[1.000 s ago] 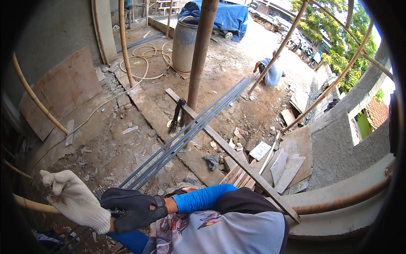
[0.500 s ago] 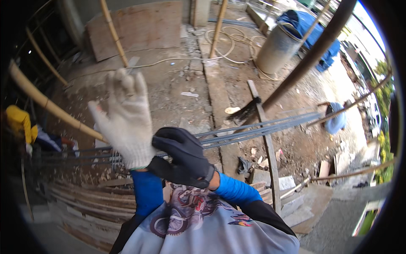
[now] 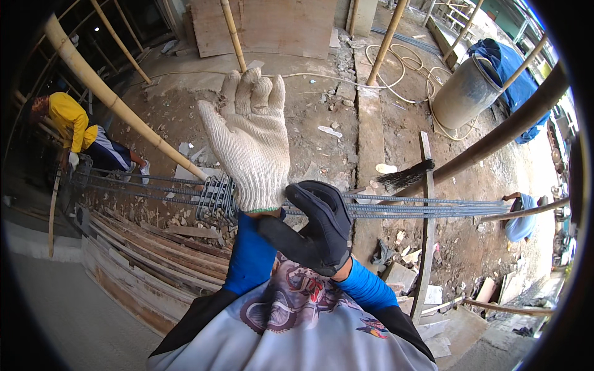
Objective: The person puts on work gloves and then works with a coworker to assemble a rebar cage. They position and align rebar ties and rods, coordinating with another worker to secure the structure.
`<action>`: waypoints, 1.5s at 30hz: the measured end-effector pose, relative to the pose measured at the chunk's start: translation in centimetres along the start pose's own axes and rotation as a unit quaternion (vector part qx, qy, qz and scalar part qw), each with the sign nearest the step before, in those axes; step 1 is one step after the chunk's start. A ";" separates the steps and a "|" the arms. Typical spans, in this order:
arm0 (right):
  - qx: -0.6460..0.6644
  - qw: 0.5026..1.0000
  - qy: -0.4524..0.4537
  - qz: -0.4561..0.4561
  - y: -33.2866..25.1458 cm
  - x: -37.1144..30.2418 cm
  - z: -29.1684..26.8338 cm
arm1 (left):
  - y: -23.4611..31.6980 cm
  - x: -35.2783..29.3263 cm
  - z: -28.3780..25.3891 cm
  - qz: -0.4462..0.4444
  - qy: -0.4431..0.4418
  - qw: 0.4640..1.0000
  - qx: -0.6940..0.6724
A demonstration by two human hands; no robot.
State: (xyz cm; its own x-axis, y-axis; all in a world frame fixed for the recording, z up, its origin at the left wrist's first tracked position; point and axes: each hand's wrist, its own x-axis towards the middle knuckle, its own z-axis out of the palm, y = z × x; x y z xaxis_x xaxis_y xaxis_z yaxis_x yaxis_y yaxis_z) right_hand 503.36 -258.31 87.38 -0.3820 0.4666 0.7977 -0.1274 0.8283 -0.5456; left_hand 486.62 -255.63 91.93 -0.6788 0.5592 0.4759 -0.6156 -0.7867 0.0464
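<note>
Over the steel bars (image 3: 427, 210), my left hand (image 3: 255, 139) is released, loosely curled in its white glove (image 3: 263, 164); my right hand (image 3: 328, 229) meets the cuff (image 3: 258, 199), whether gripping I can't tell.

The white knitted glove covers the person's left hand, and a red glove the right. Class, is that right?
Not quite: the head view shows the right hand in a black glove, not red. The white knitted glove is on the left hand.
</note>
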 end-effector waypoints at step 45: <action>0.457 0.840 -0.261 0.129 5.0 -7.0 -7.3 | -5.4 -14.5 8.6 -0.438 -0.647 0.601 0.169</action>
State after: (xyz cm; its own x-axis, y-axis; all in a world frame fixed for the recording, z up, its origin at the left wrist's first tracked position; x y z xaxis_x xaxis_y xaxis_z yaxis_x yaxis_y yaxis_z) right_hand 512.10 -255.16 80.91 -0.8239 0.1973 0.5313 -0.5376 0.0245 -0.8428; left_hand 503.21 -261.73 92.36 0.8605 0.2979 0.4132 -0.2443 -0.4704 0.8480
